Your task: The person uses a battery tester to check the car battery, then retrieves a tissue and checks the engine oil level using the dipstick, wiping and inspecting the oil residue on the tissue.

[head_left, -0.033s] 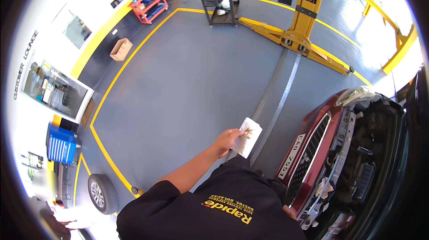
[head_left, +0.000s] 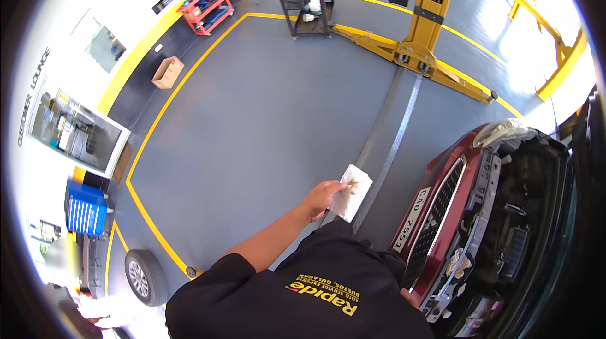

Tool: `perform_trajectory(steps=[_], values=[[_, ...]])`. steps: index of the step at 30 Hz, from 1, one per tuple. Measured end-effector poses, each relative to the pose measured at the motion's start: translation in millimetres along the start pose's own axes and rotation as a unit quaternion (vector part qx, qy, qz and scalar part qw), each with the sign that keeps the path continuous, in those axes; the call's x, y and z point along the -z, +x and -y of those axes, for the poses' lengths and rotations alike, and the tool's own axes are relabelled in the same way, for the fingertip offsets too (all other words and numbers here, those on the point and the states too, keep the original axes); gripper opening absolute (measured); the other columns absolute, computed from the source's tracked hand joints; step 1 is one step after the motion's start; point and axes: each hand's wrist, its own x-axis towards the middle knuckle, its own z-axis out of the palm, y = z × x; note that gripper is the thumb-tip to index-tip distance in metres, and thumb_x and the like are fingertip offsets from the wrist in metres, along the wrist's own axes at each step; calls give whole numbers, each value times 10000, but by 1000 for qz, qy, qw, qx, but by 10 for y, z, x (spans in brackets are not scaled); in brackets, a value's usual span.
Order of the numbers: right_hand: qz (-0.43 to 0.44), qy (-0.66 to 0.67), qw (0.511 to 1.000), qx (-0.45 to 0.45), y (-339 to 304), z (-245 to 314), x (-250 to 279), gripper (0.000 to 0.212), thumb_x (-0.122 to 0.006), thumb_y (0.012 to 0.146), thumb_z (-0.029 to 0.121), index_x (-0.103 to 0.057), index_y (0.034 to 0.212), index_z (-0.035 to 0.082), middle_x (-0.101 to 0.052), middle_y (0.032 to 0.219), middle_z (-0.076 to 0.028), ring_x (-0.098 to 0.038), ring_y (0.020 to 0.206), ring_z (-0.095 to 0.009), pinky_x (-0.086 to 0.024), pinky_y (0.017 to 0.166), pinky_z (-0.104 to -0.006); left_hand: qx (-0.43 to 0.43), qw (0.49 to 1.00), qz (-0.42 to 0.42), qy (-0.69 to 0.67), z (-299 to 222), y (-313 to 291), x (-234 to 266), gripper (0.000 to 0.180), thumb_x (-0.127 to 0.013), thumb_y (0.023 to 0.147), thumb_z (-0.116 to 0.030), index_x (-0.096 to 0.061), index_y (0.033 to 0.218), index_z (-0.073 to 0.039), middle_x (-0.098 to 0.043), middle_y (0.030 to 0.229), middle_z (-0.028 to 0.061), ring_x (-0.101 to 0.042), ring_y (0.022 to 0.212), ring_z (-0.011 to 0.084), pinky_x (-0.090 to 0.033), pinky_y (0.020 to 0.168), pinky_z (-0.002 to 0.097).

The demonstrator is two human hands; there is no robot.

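Note:
My left hand (head_left: 324,199) is closed on a flat white folded paper or cloth (head_left: 353,199) with brown smears, thumb on top; I cannot tell which material it is. It is held out in front of my black shirt, above the grey floor. Only a small part of my right hand (head_left: 410,299) shows, low beside the front of the dark red car (head_left: 435,203). Its fingers are hidden behind my shirt and the car's edge. The car's hood is raised, and a crumpled pale rag (head_left: 459,264) lies at the front of the engine bay.
A yellow lift post (head_left: 429,29) with low arms stands ahead to the right. Farther off are a black cart (head_left: 306,7) and a red cart (head_left: 206,9). To the left are a cardboard box (head_left: 168,72), a blue tool chest (head_left: 87,208) and a wheel (head_left: 145,278).
The view has shifted very slightly. My left hand keeps its hold on the white folded piece.

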Motion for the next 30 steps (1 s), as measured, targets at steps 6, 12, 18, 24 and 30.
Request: perform_trajectory(steps=[6,12,18,24,30], values=[[15,164,984,74,-12,-179,-355,197,-562,1013,210,-652,1141,91,-513,736,42,-447,588,-95,-396,527,-220,-21,997,77,4,-577,324,-254,304,-554,1026,-229,-633,1182,19,-705,1071,96,-698,983,176,-557,869,332],[-8,386,918,97,-229,-845,-730,186,-556,1015,219,-653,1121,101,-484,701,51,-412,543,-87,-375,500,-213,25,979,202,-19,-798,511,-506,393,-489,1036,-215,-568,1284,80,-682,1197,154,-681,1091,220,-544,930,364],[-107,360,919,119,-1007,-1460,-1471,373,-533,1035,273,-574,1355,85,-519,799,33,-420,617,-73,-371,529,-205,73,966,249,12,-887,556,-688,422,-479,1034,-201,-528,1308,116,-660,1234,180,-673,1115,247,-536,956,385],[-89,242,960,112,-574,-1817,-1615,386,-552,1023,311,-565,1339,90,-567,879,8,-511,739,-122,-459,628,-277,85,964,245,65,-729,476,-1025,430,-516,1029,-229,-535,1314,92,-661,1226,161,-669,1108,242,-527,958,394],[-118,101,978,141,-304,-2049,-1342,404,-572,1010,350,-555,1324,96,-616,958,-17,-602,861,-172,-547,727,-349,77,953,263,125,-312,385,-1215,433,-530,1032,-248,-535,1351,45,-653,1268,146,-643,1166,249,-487,1042,423]])
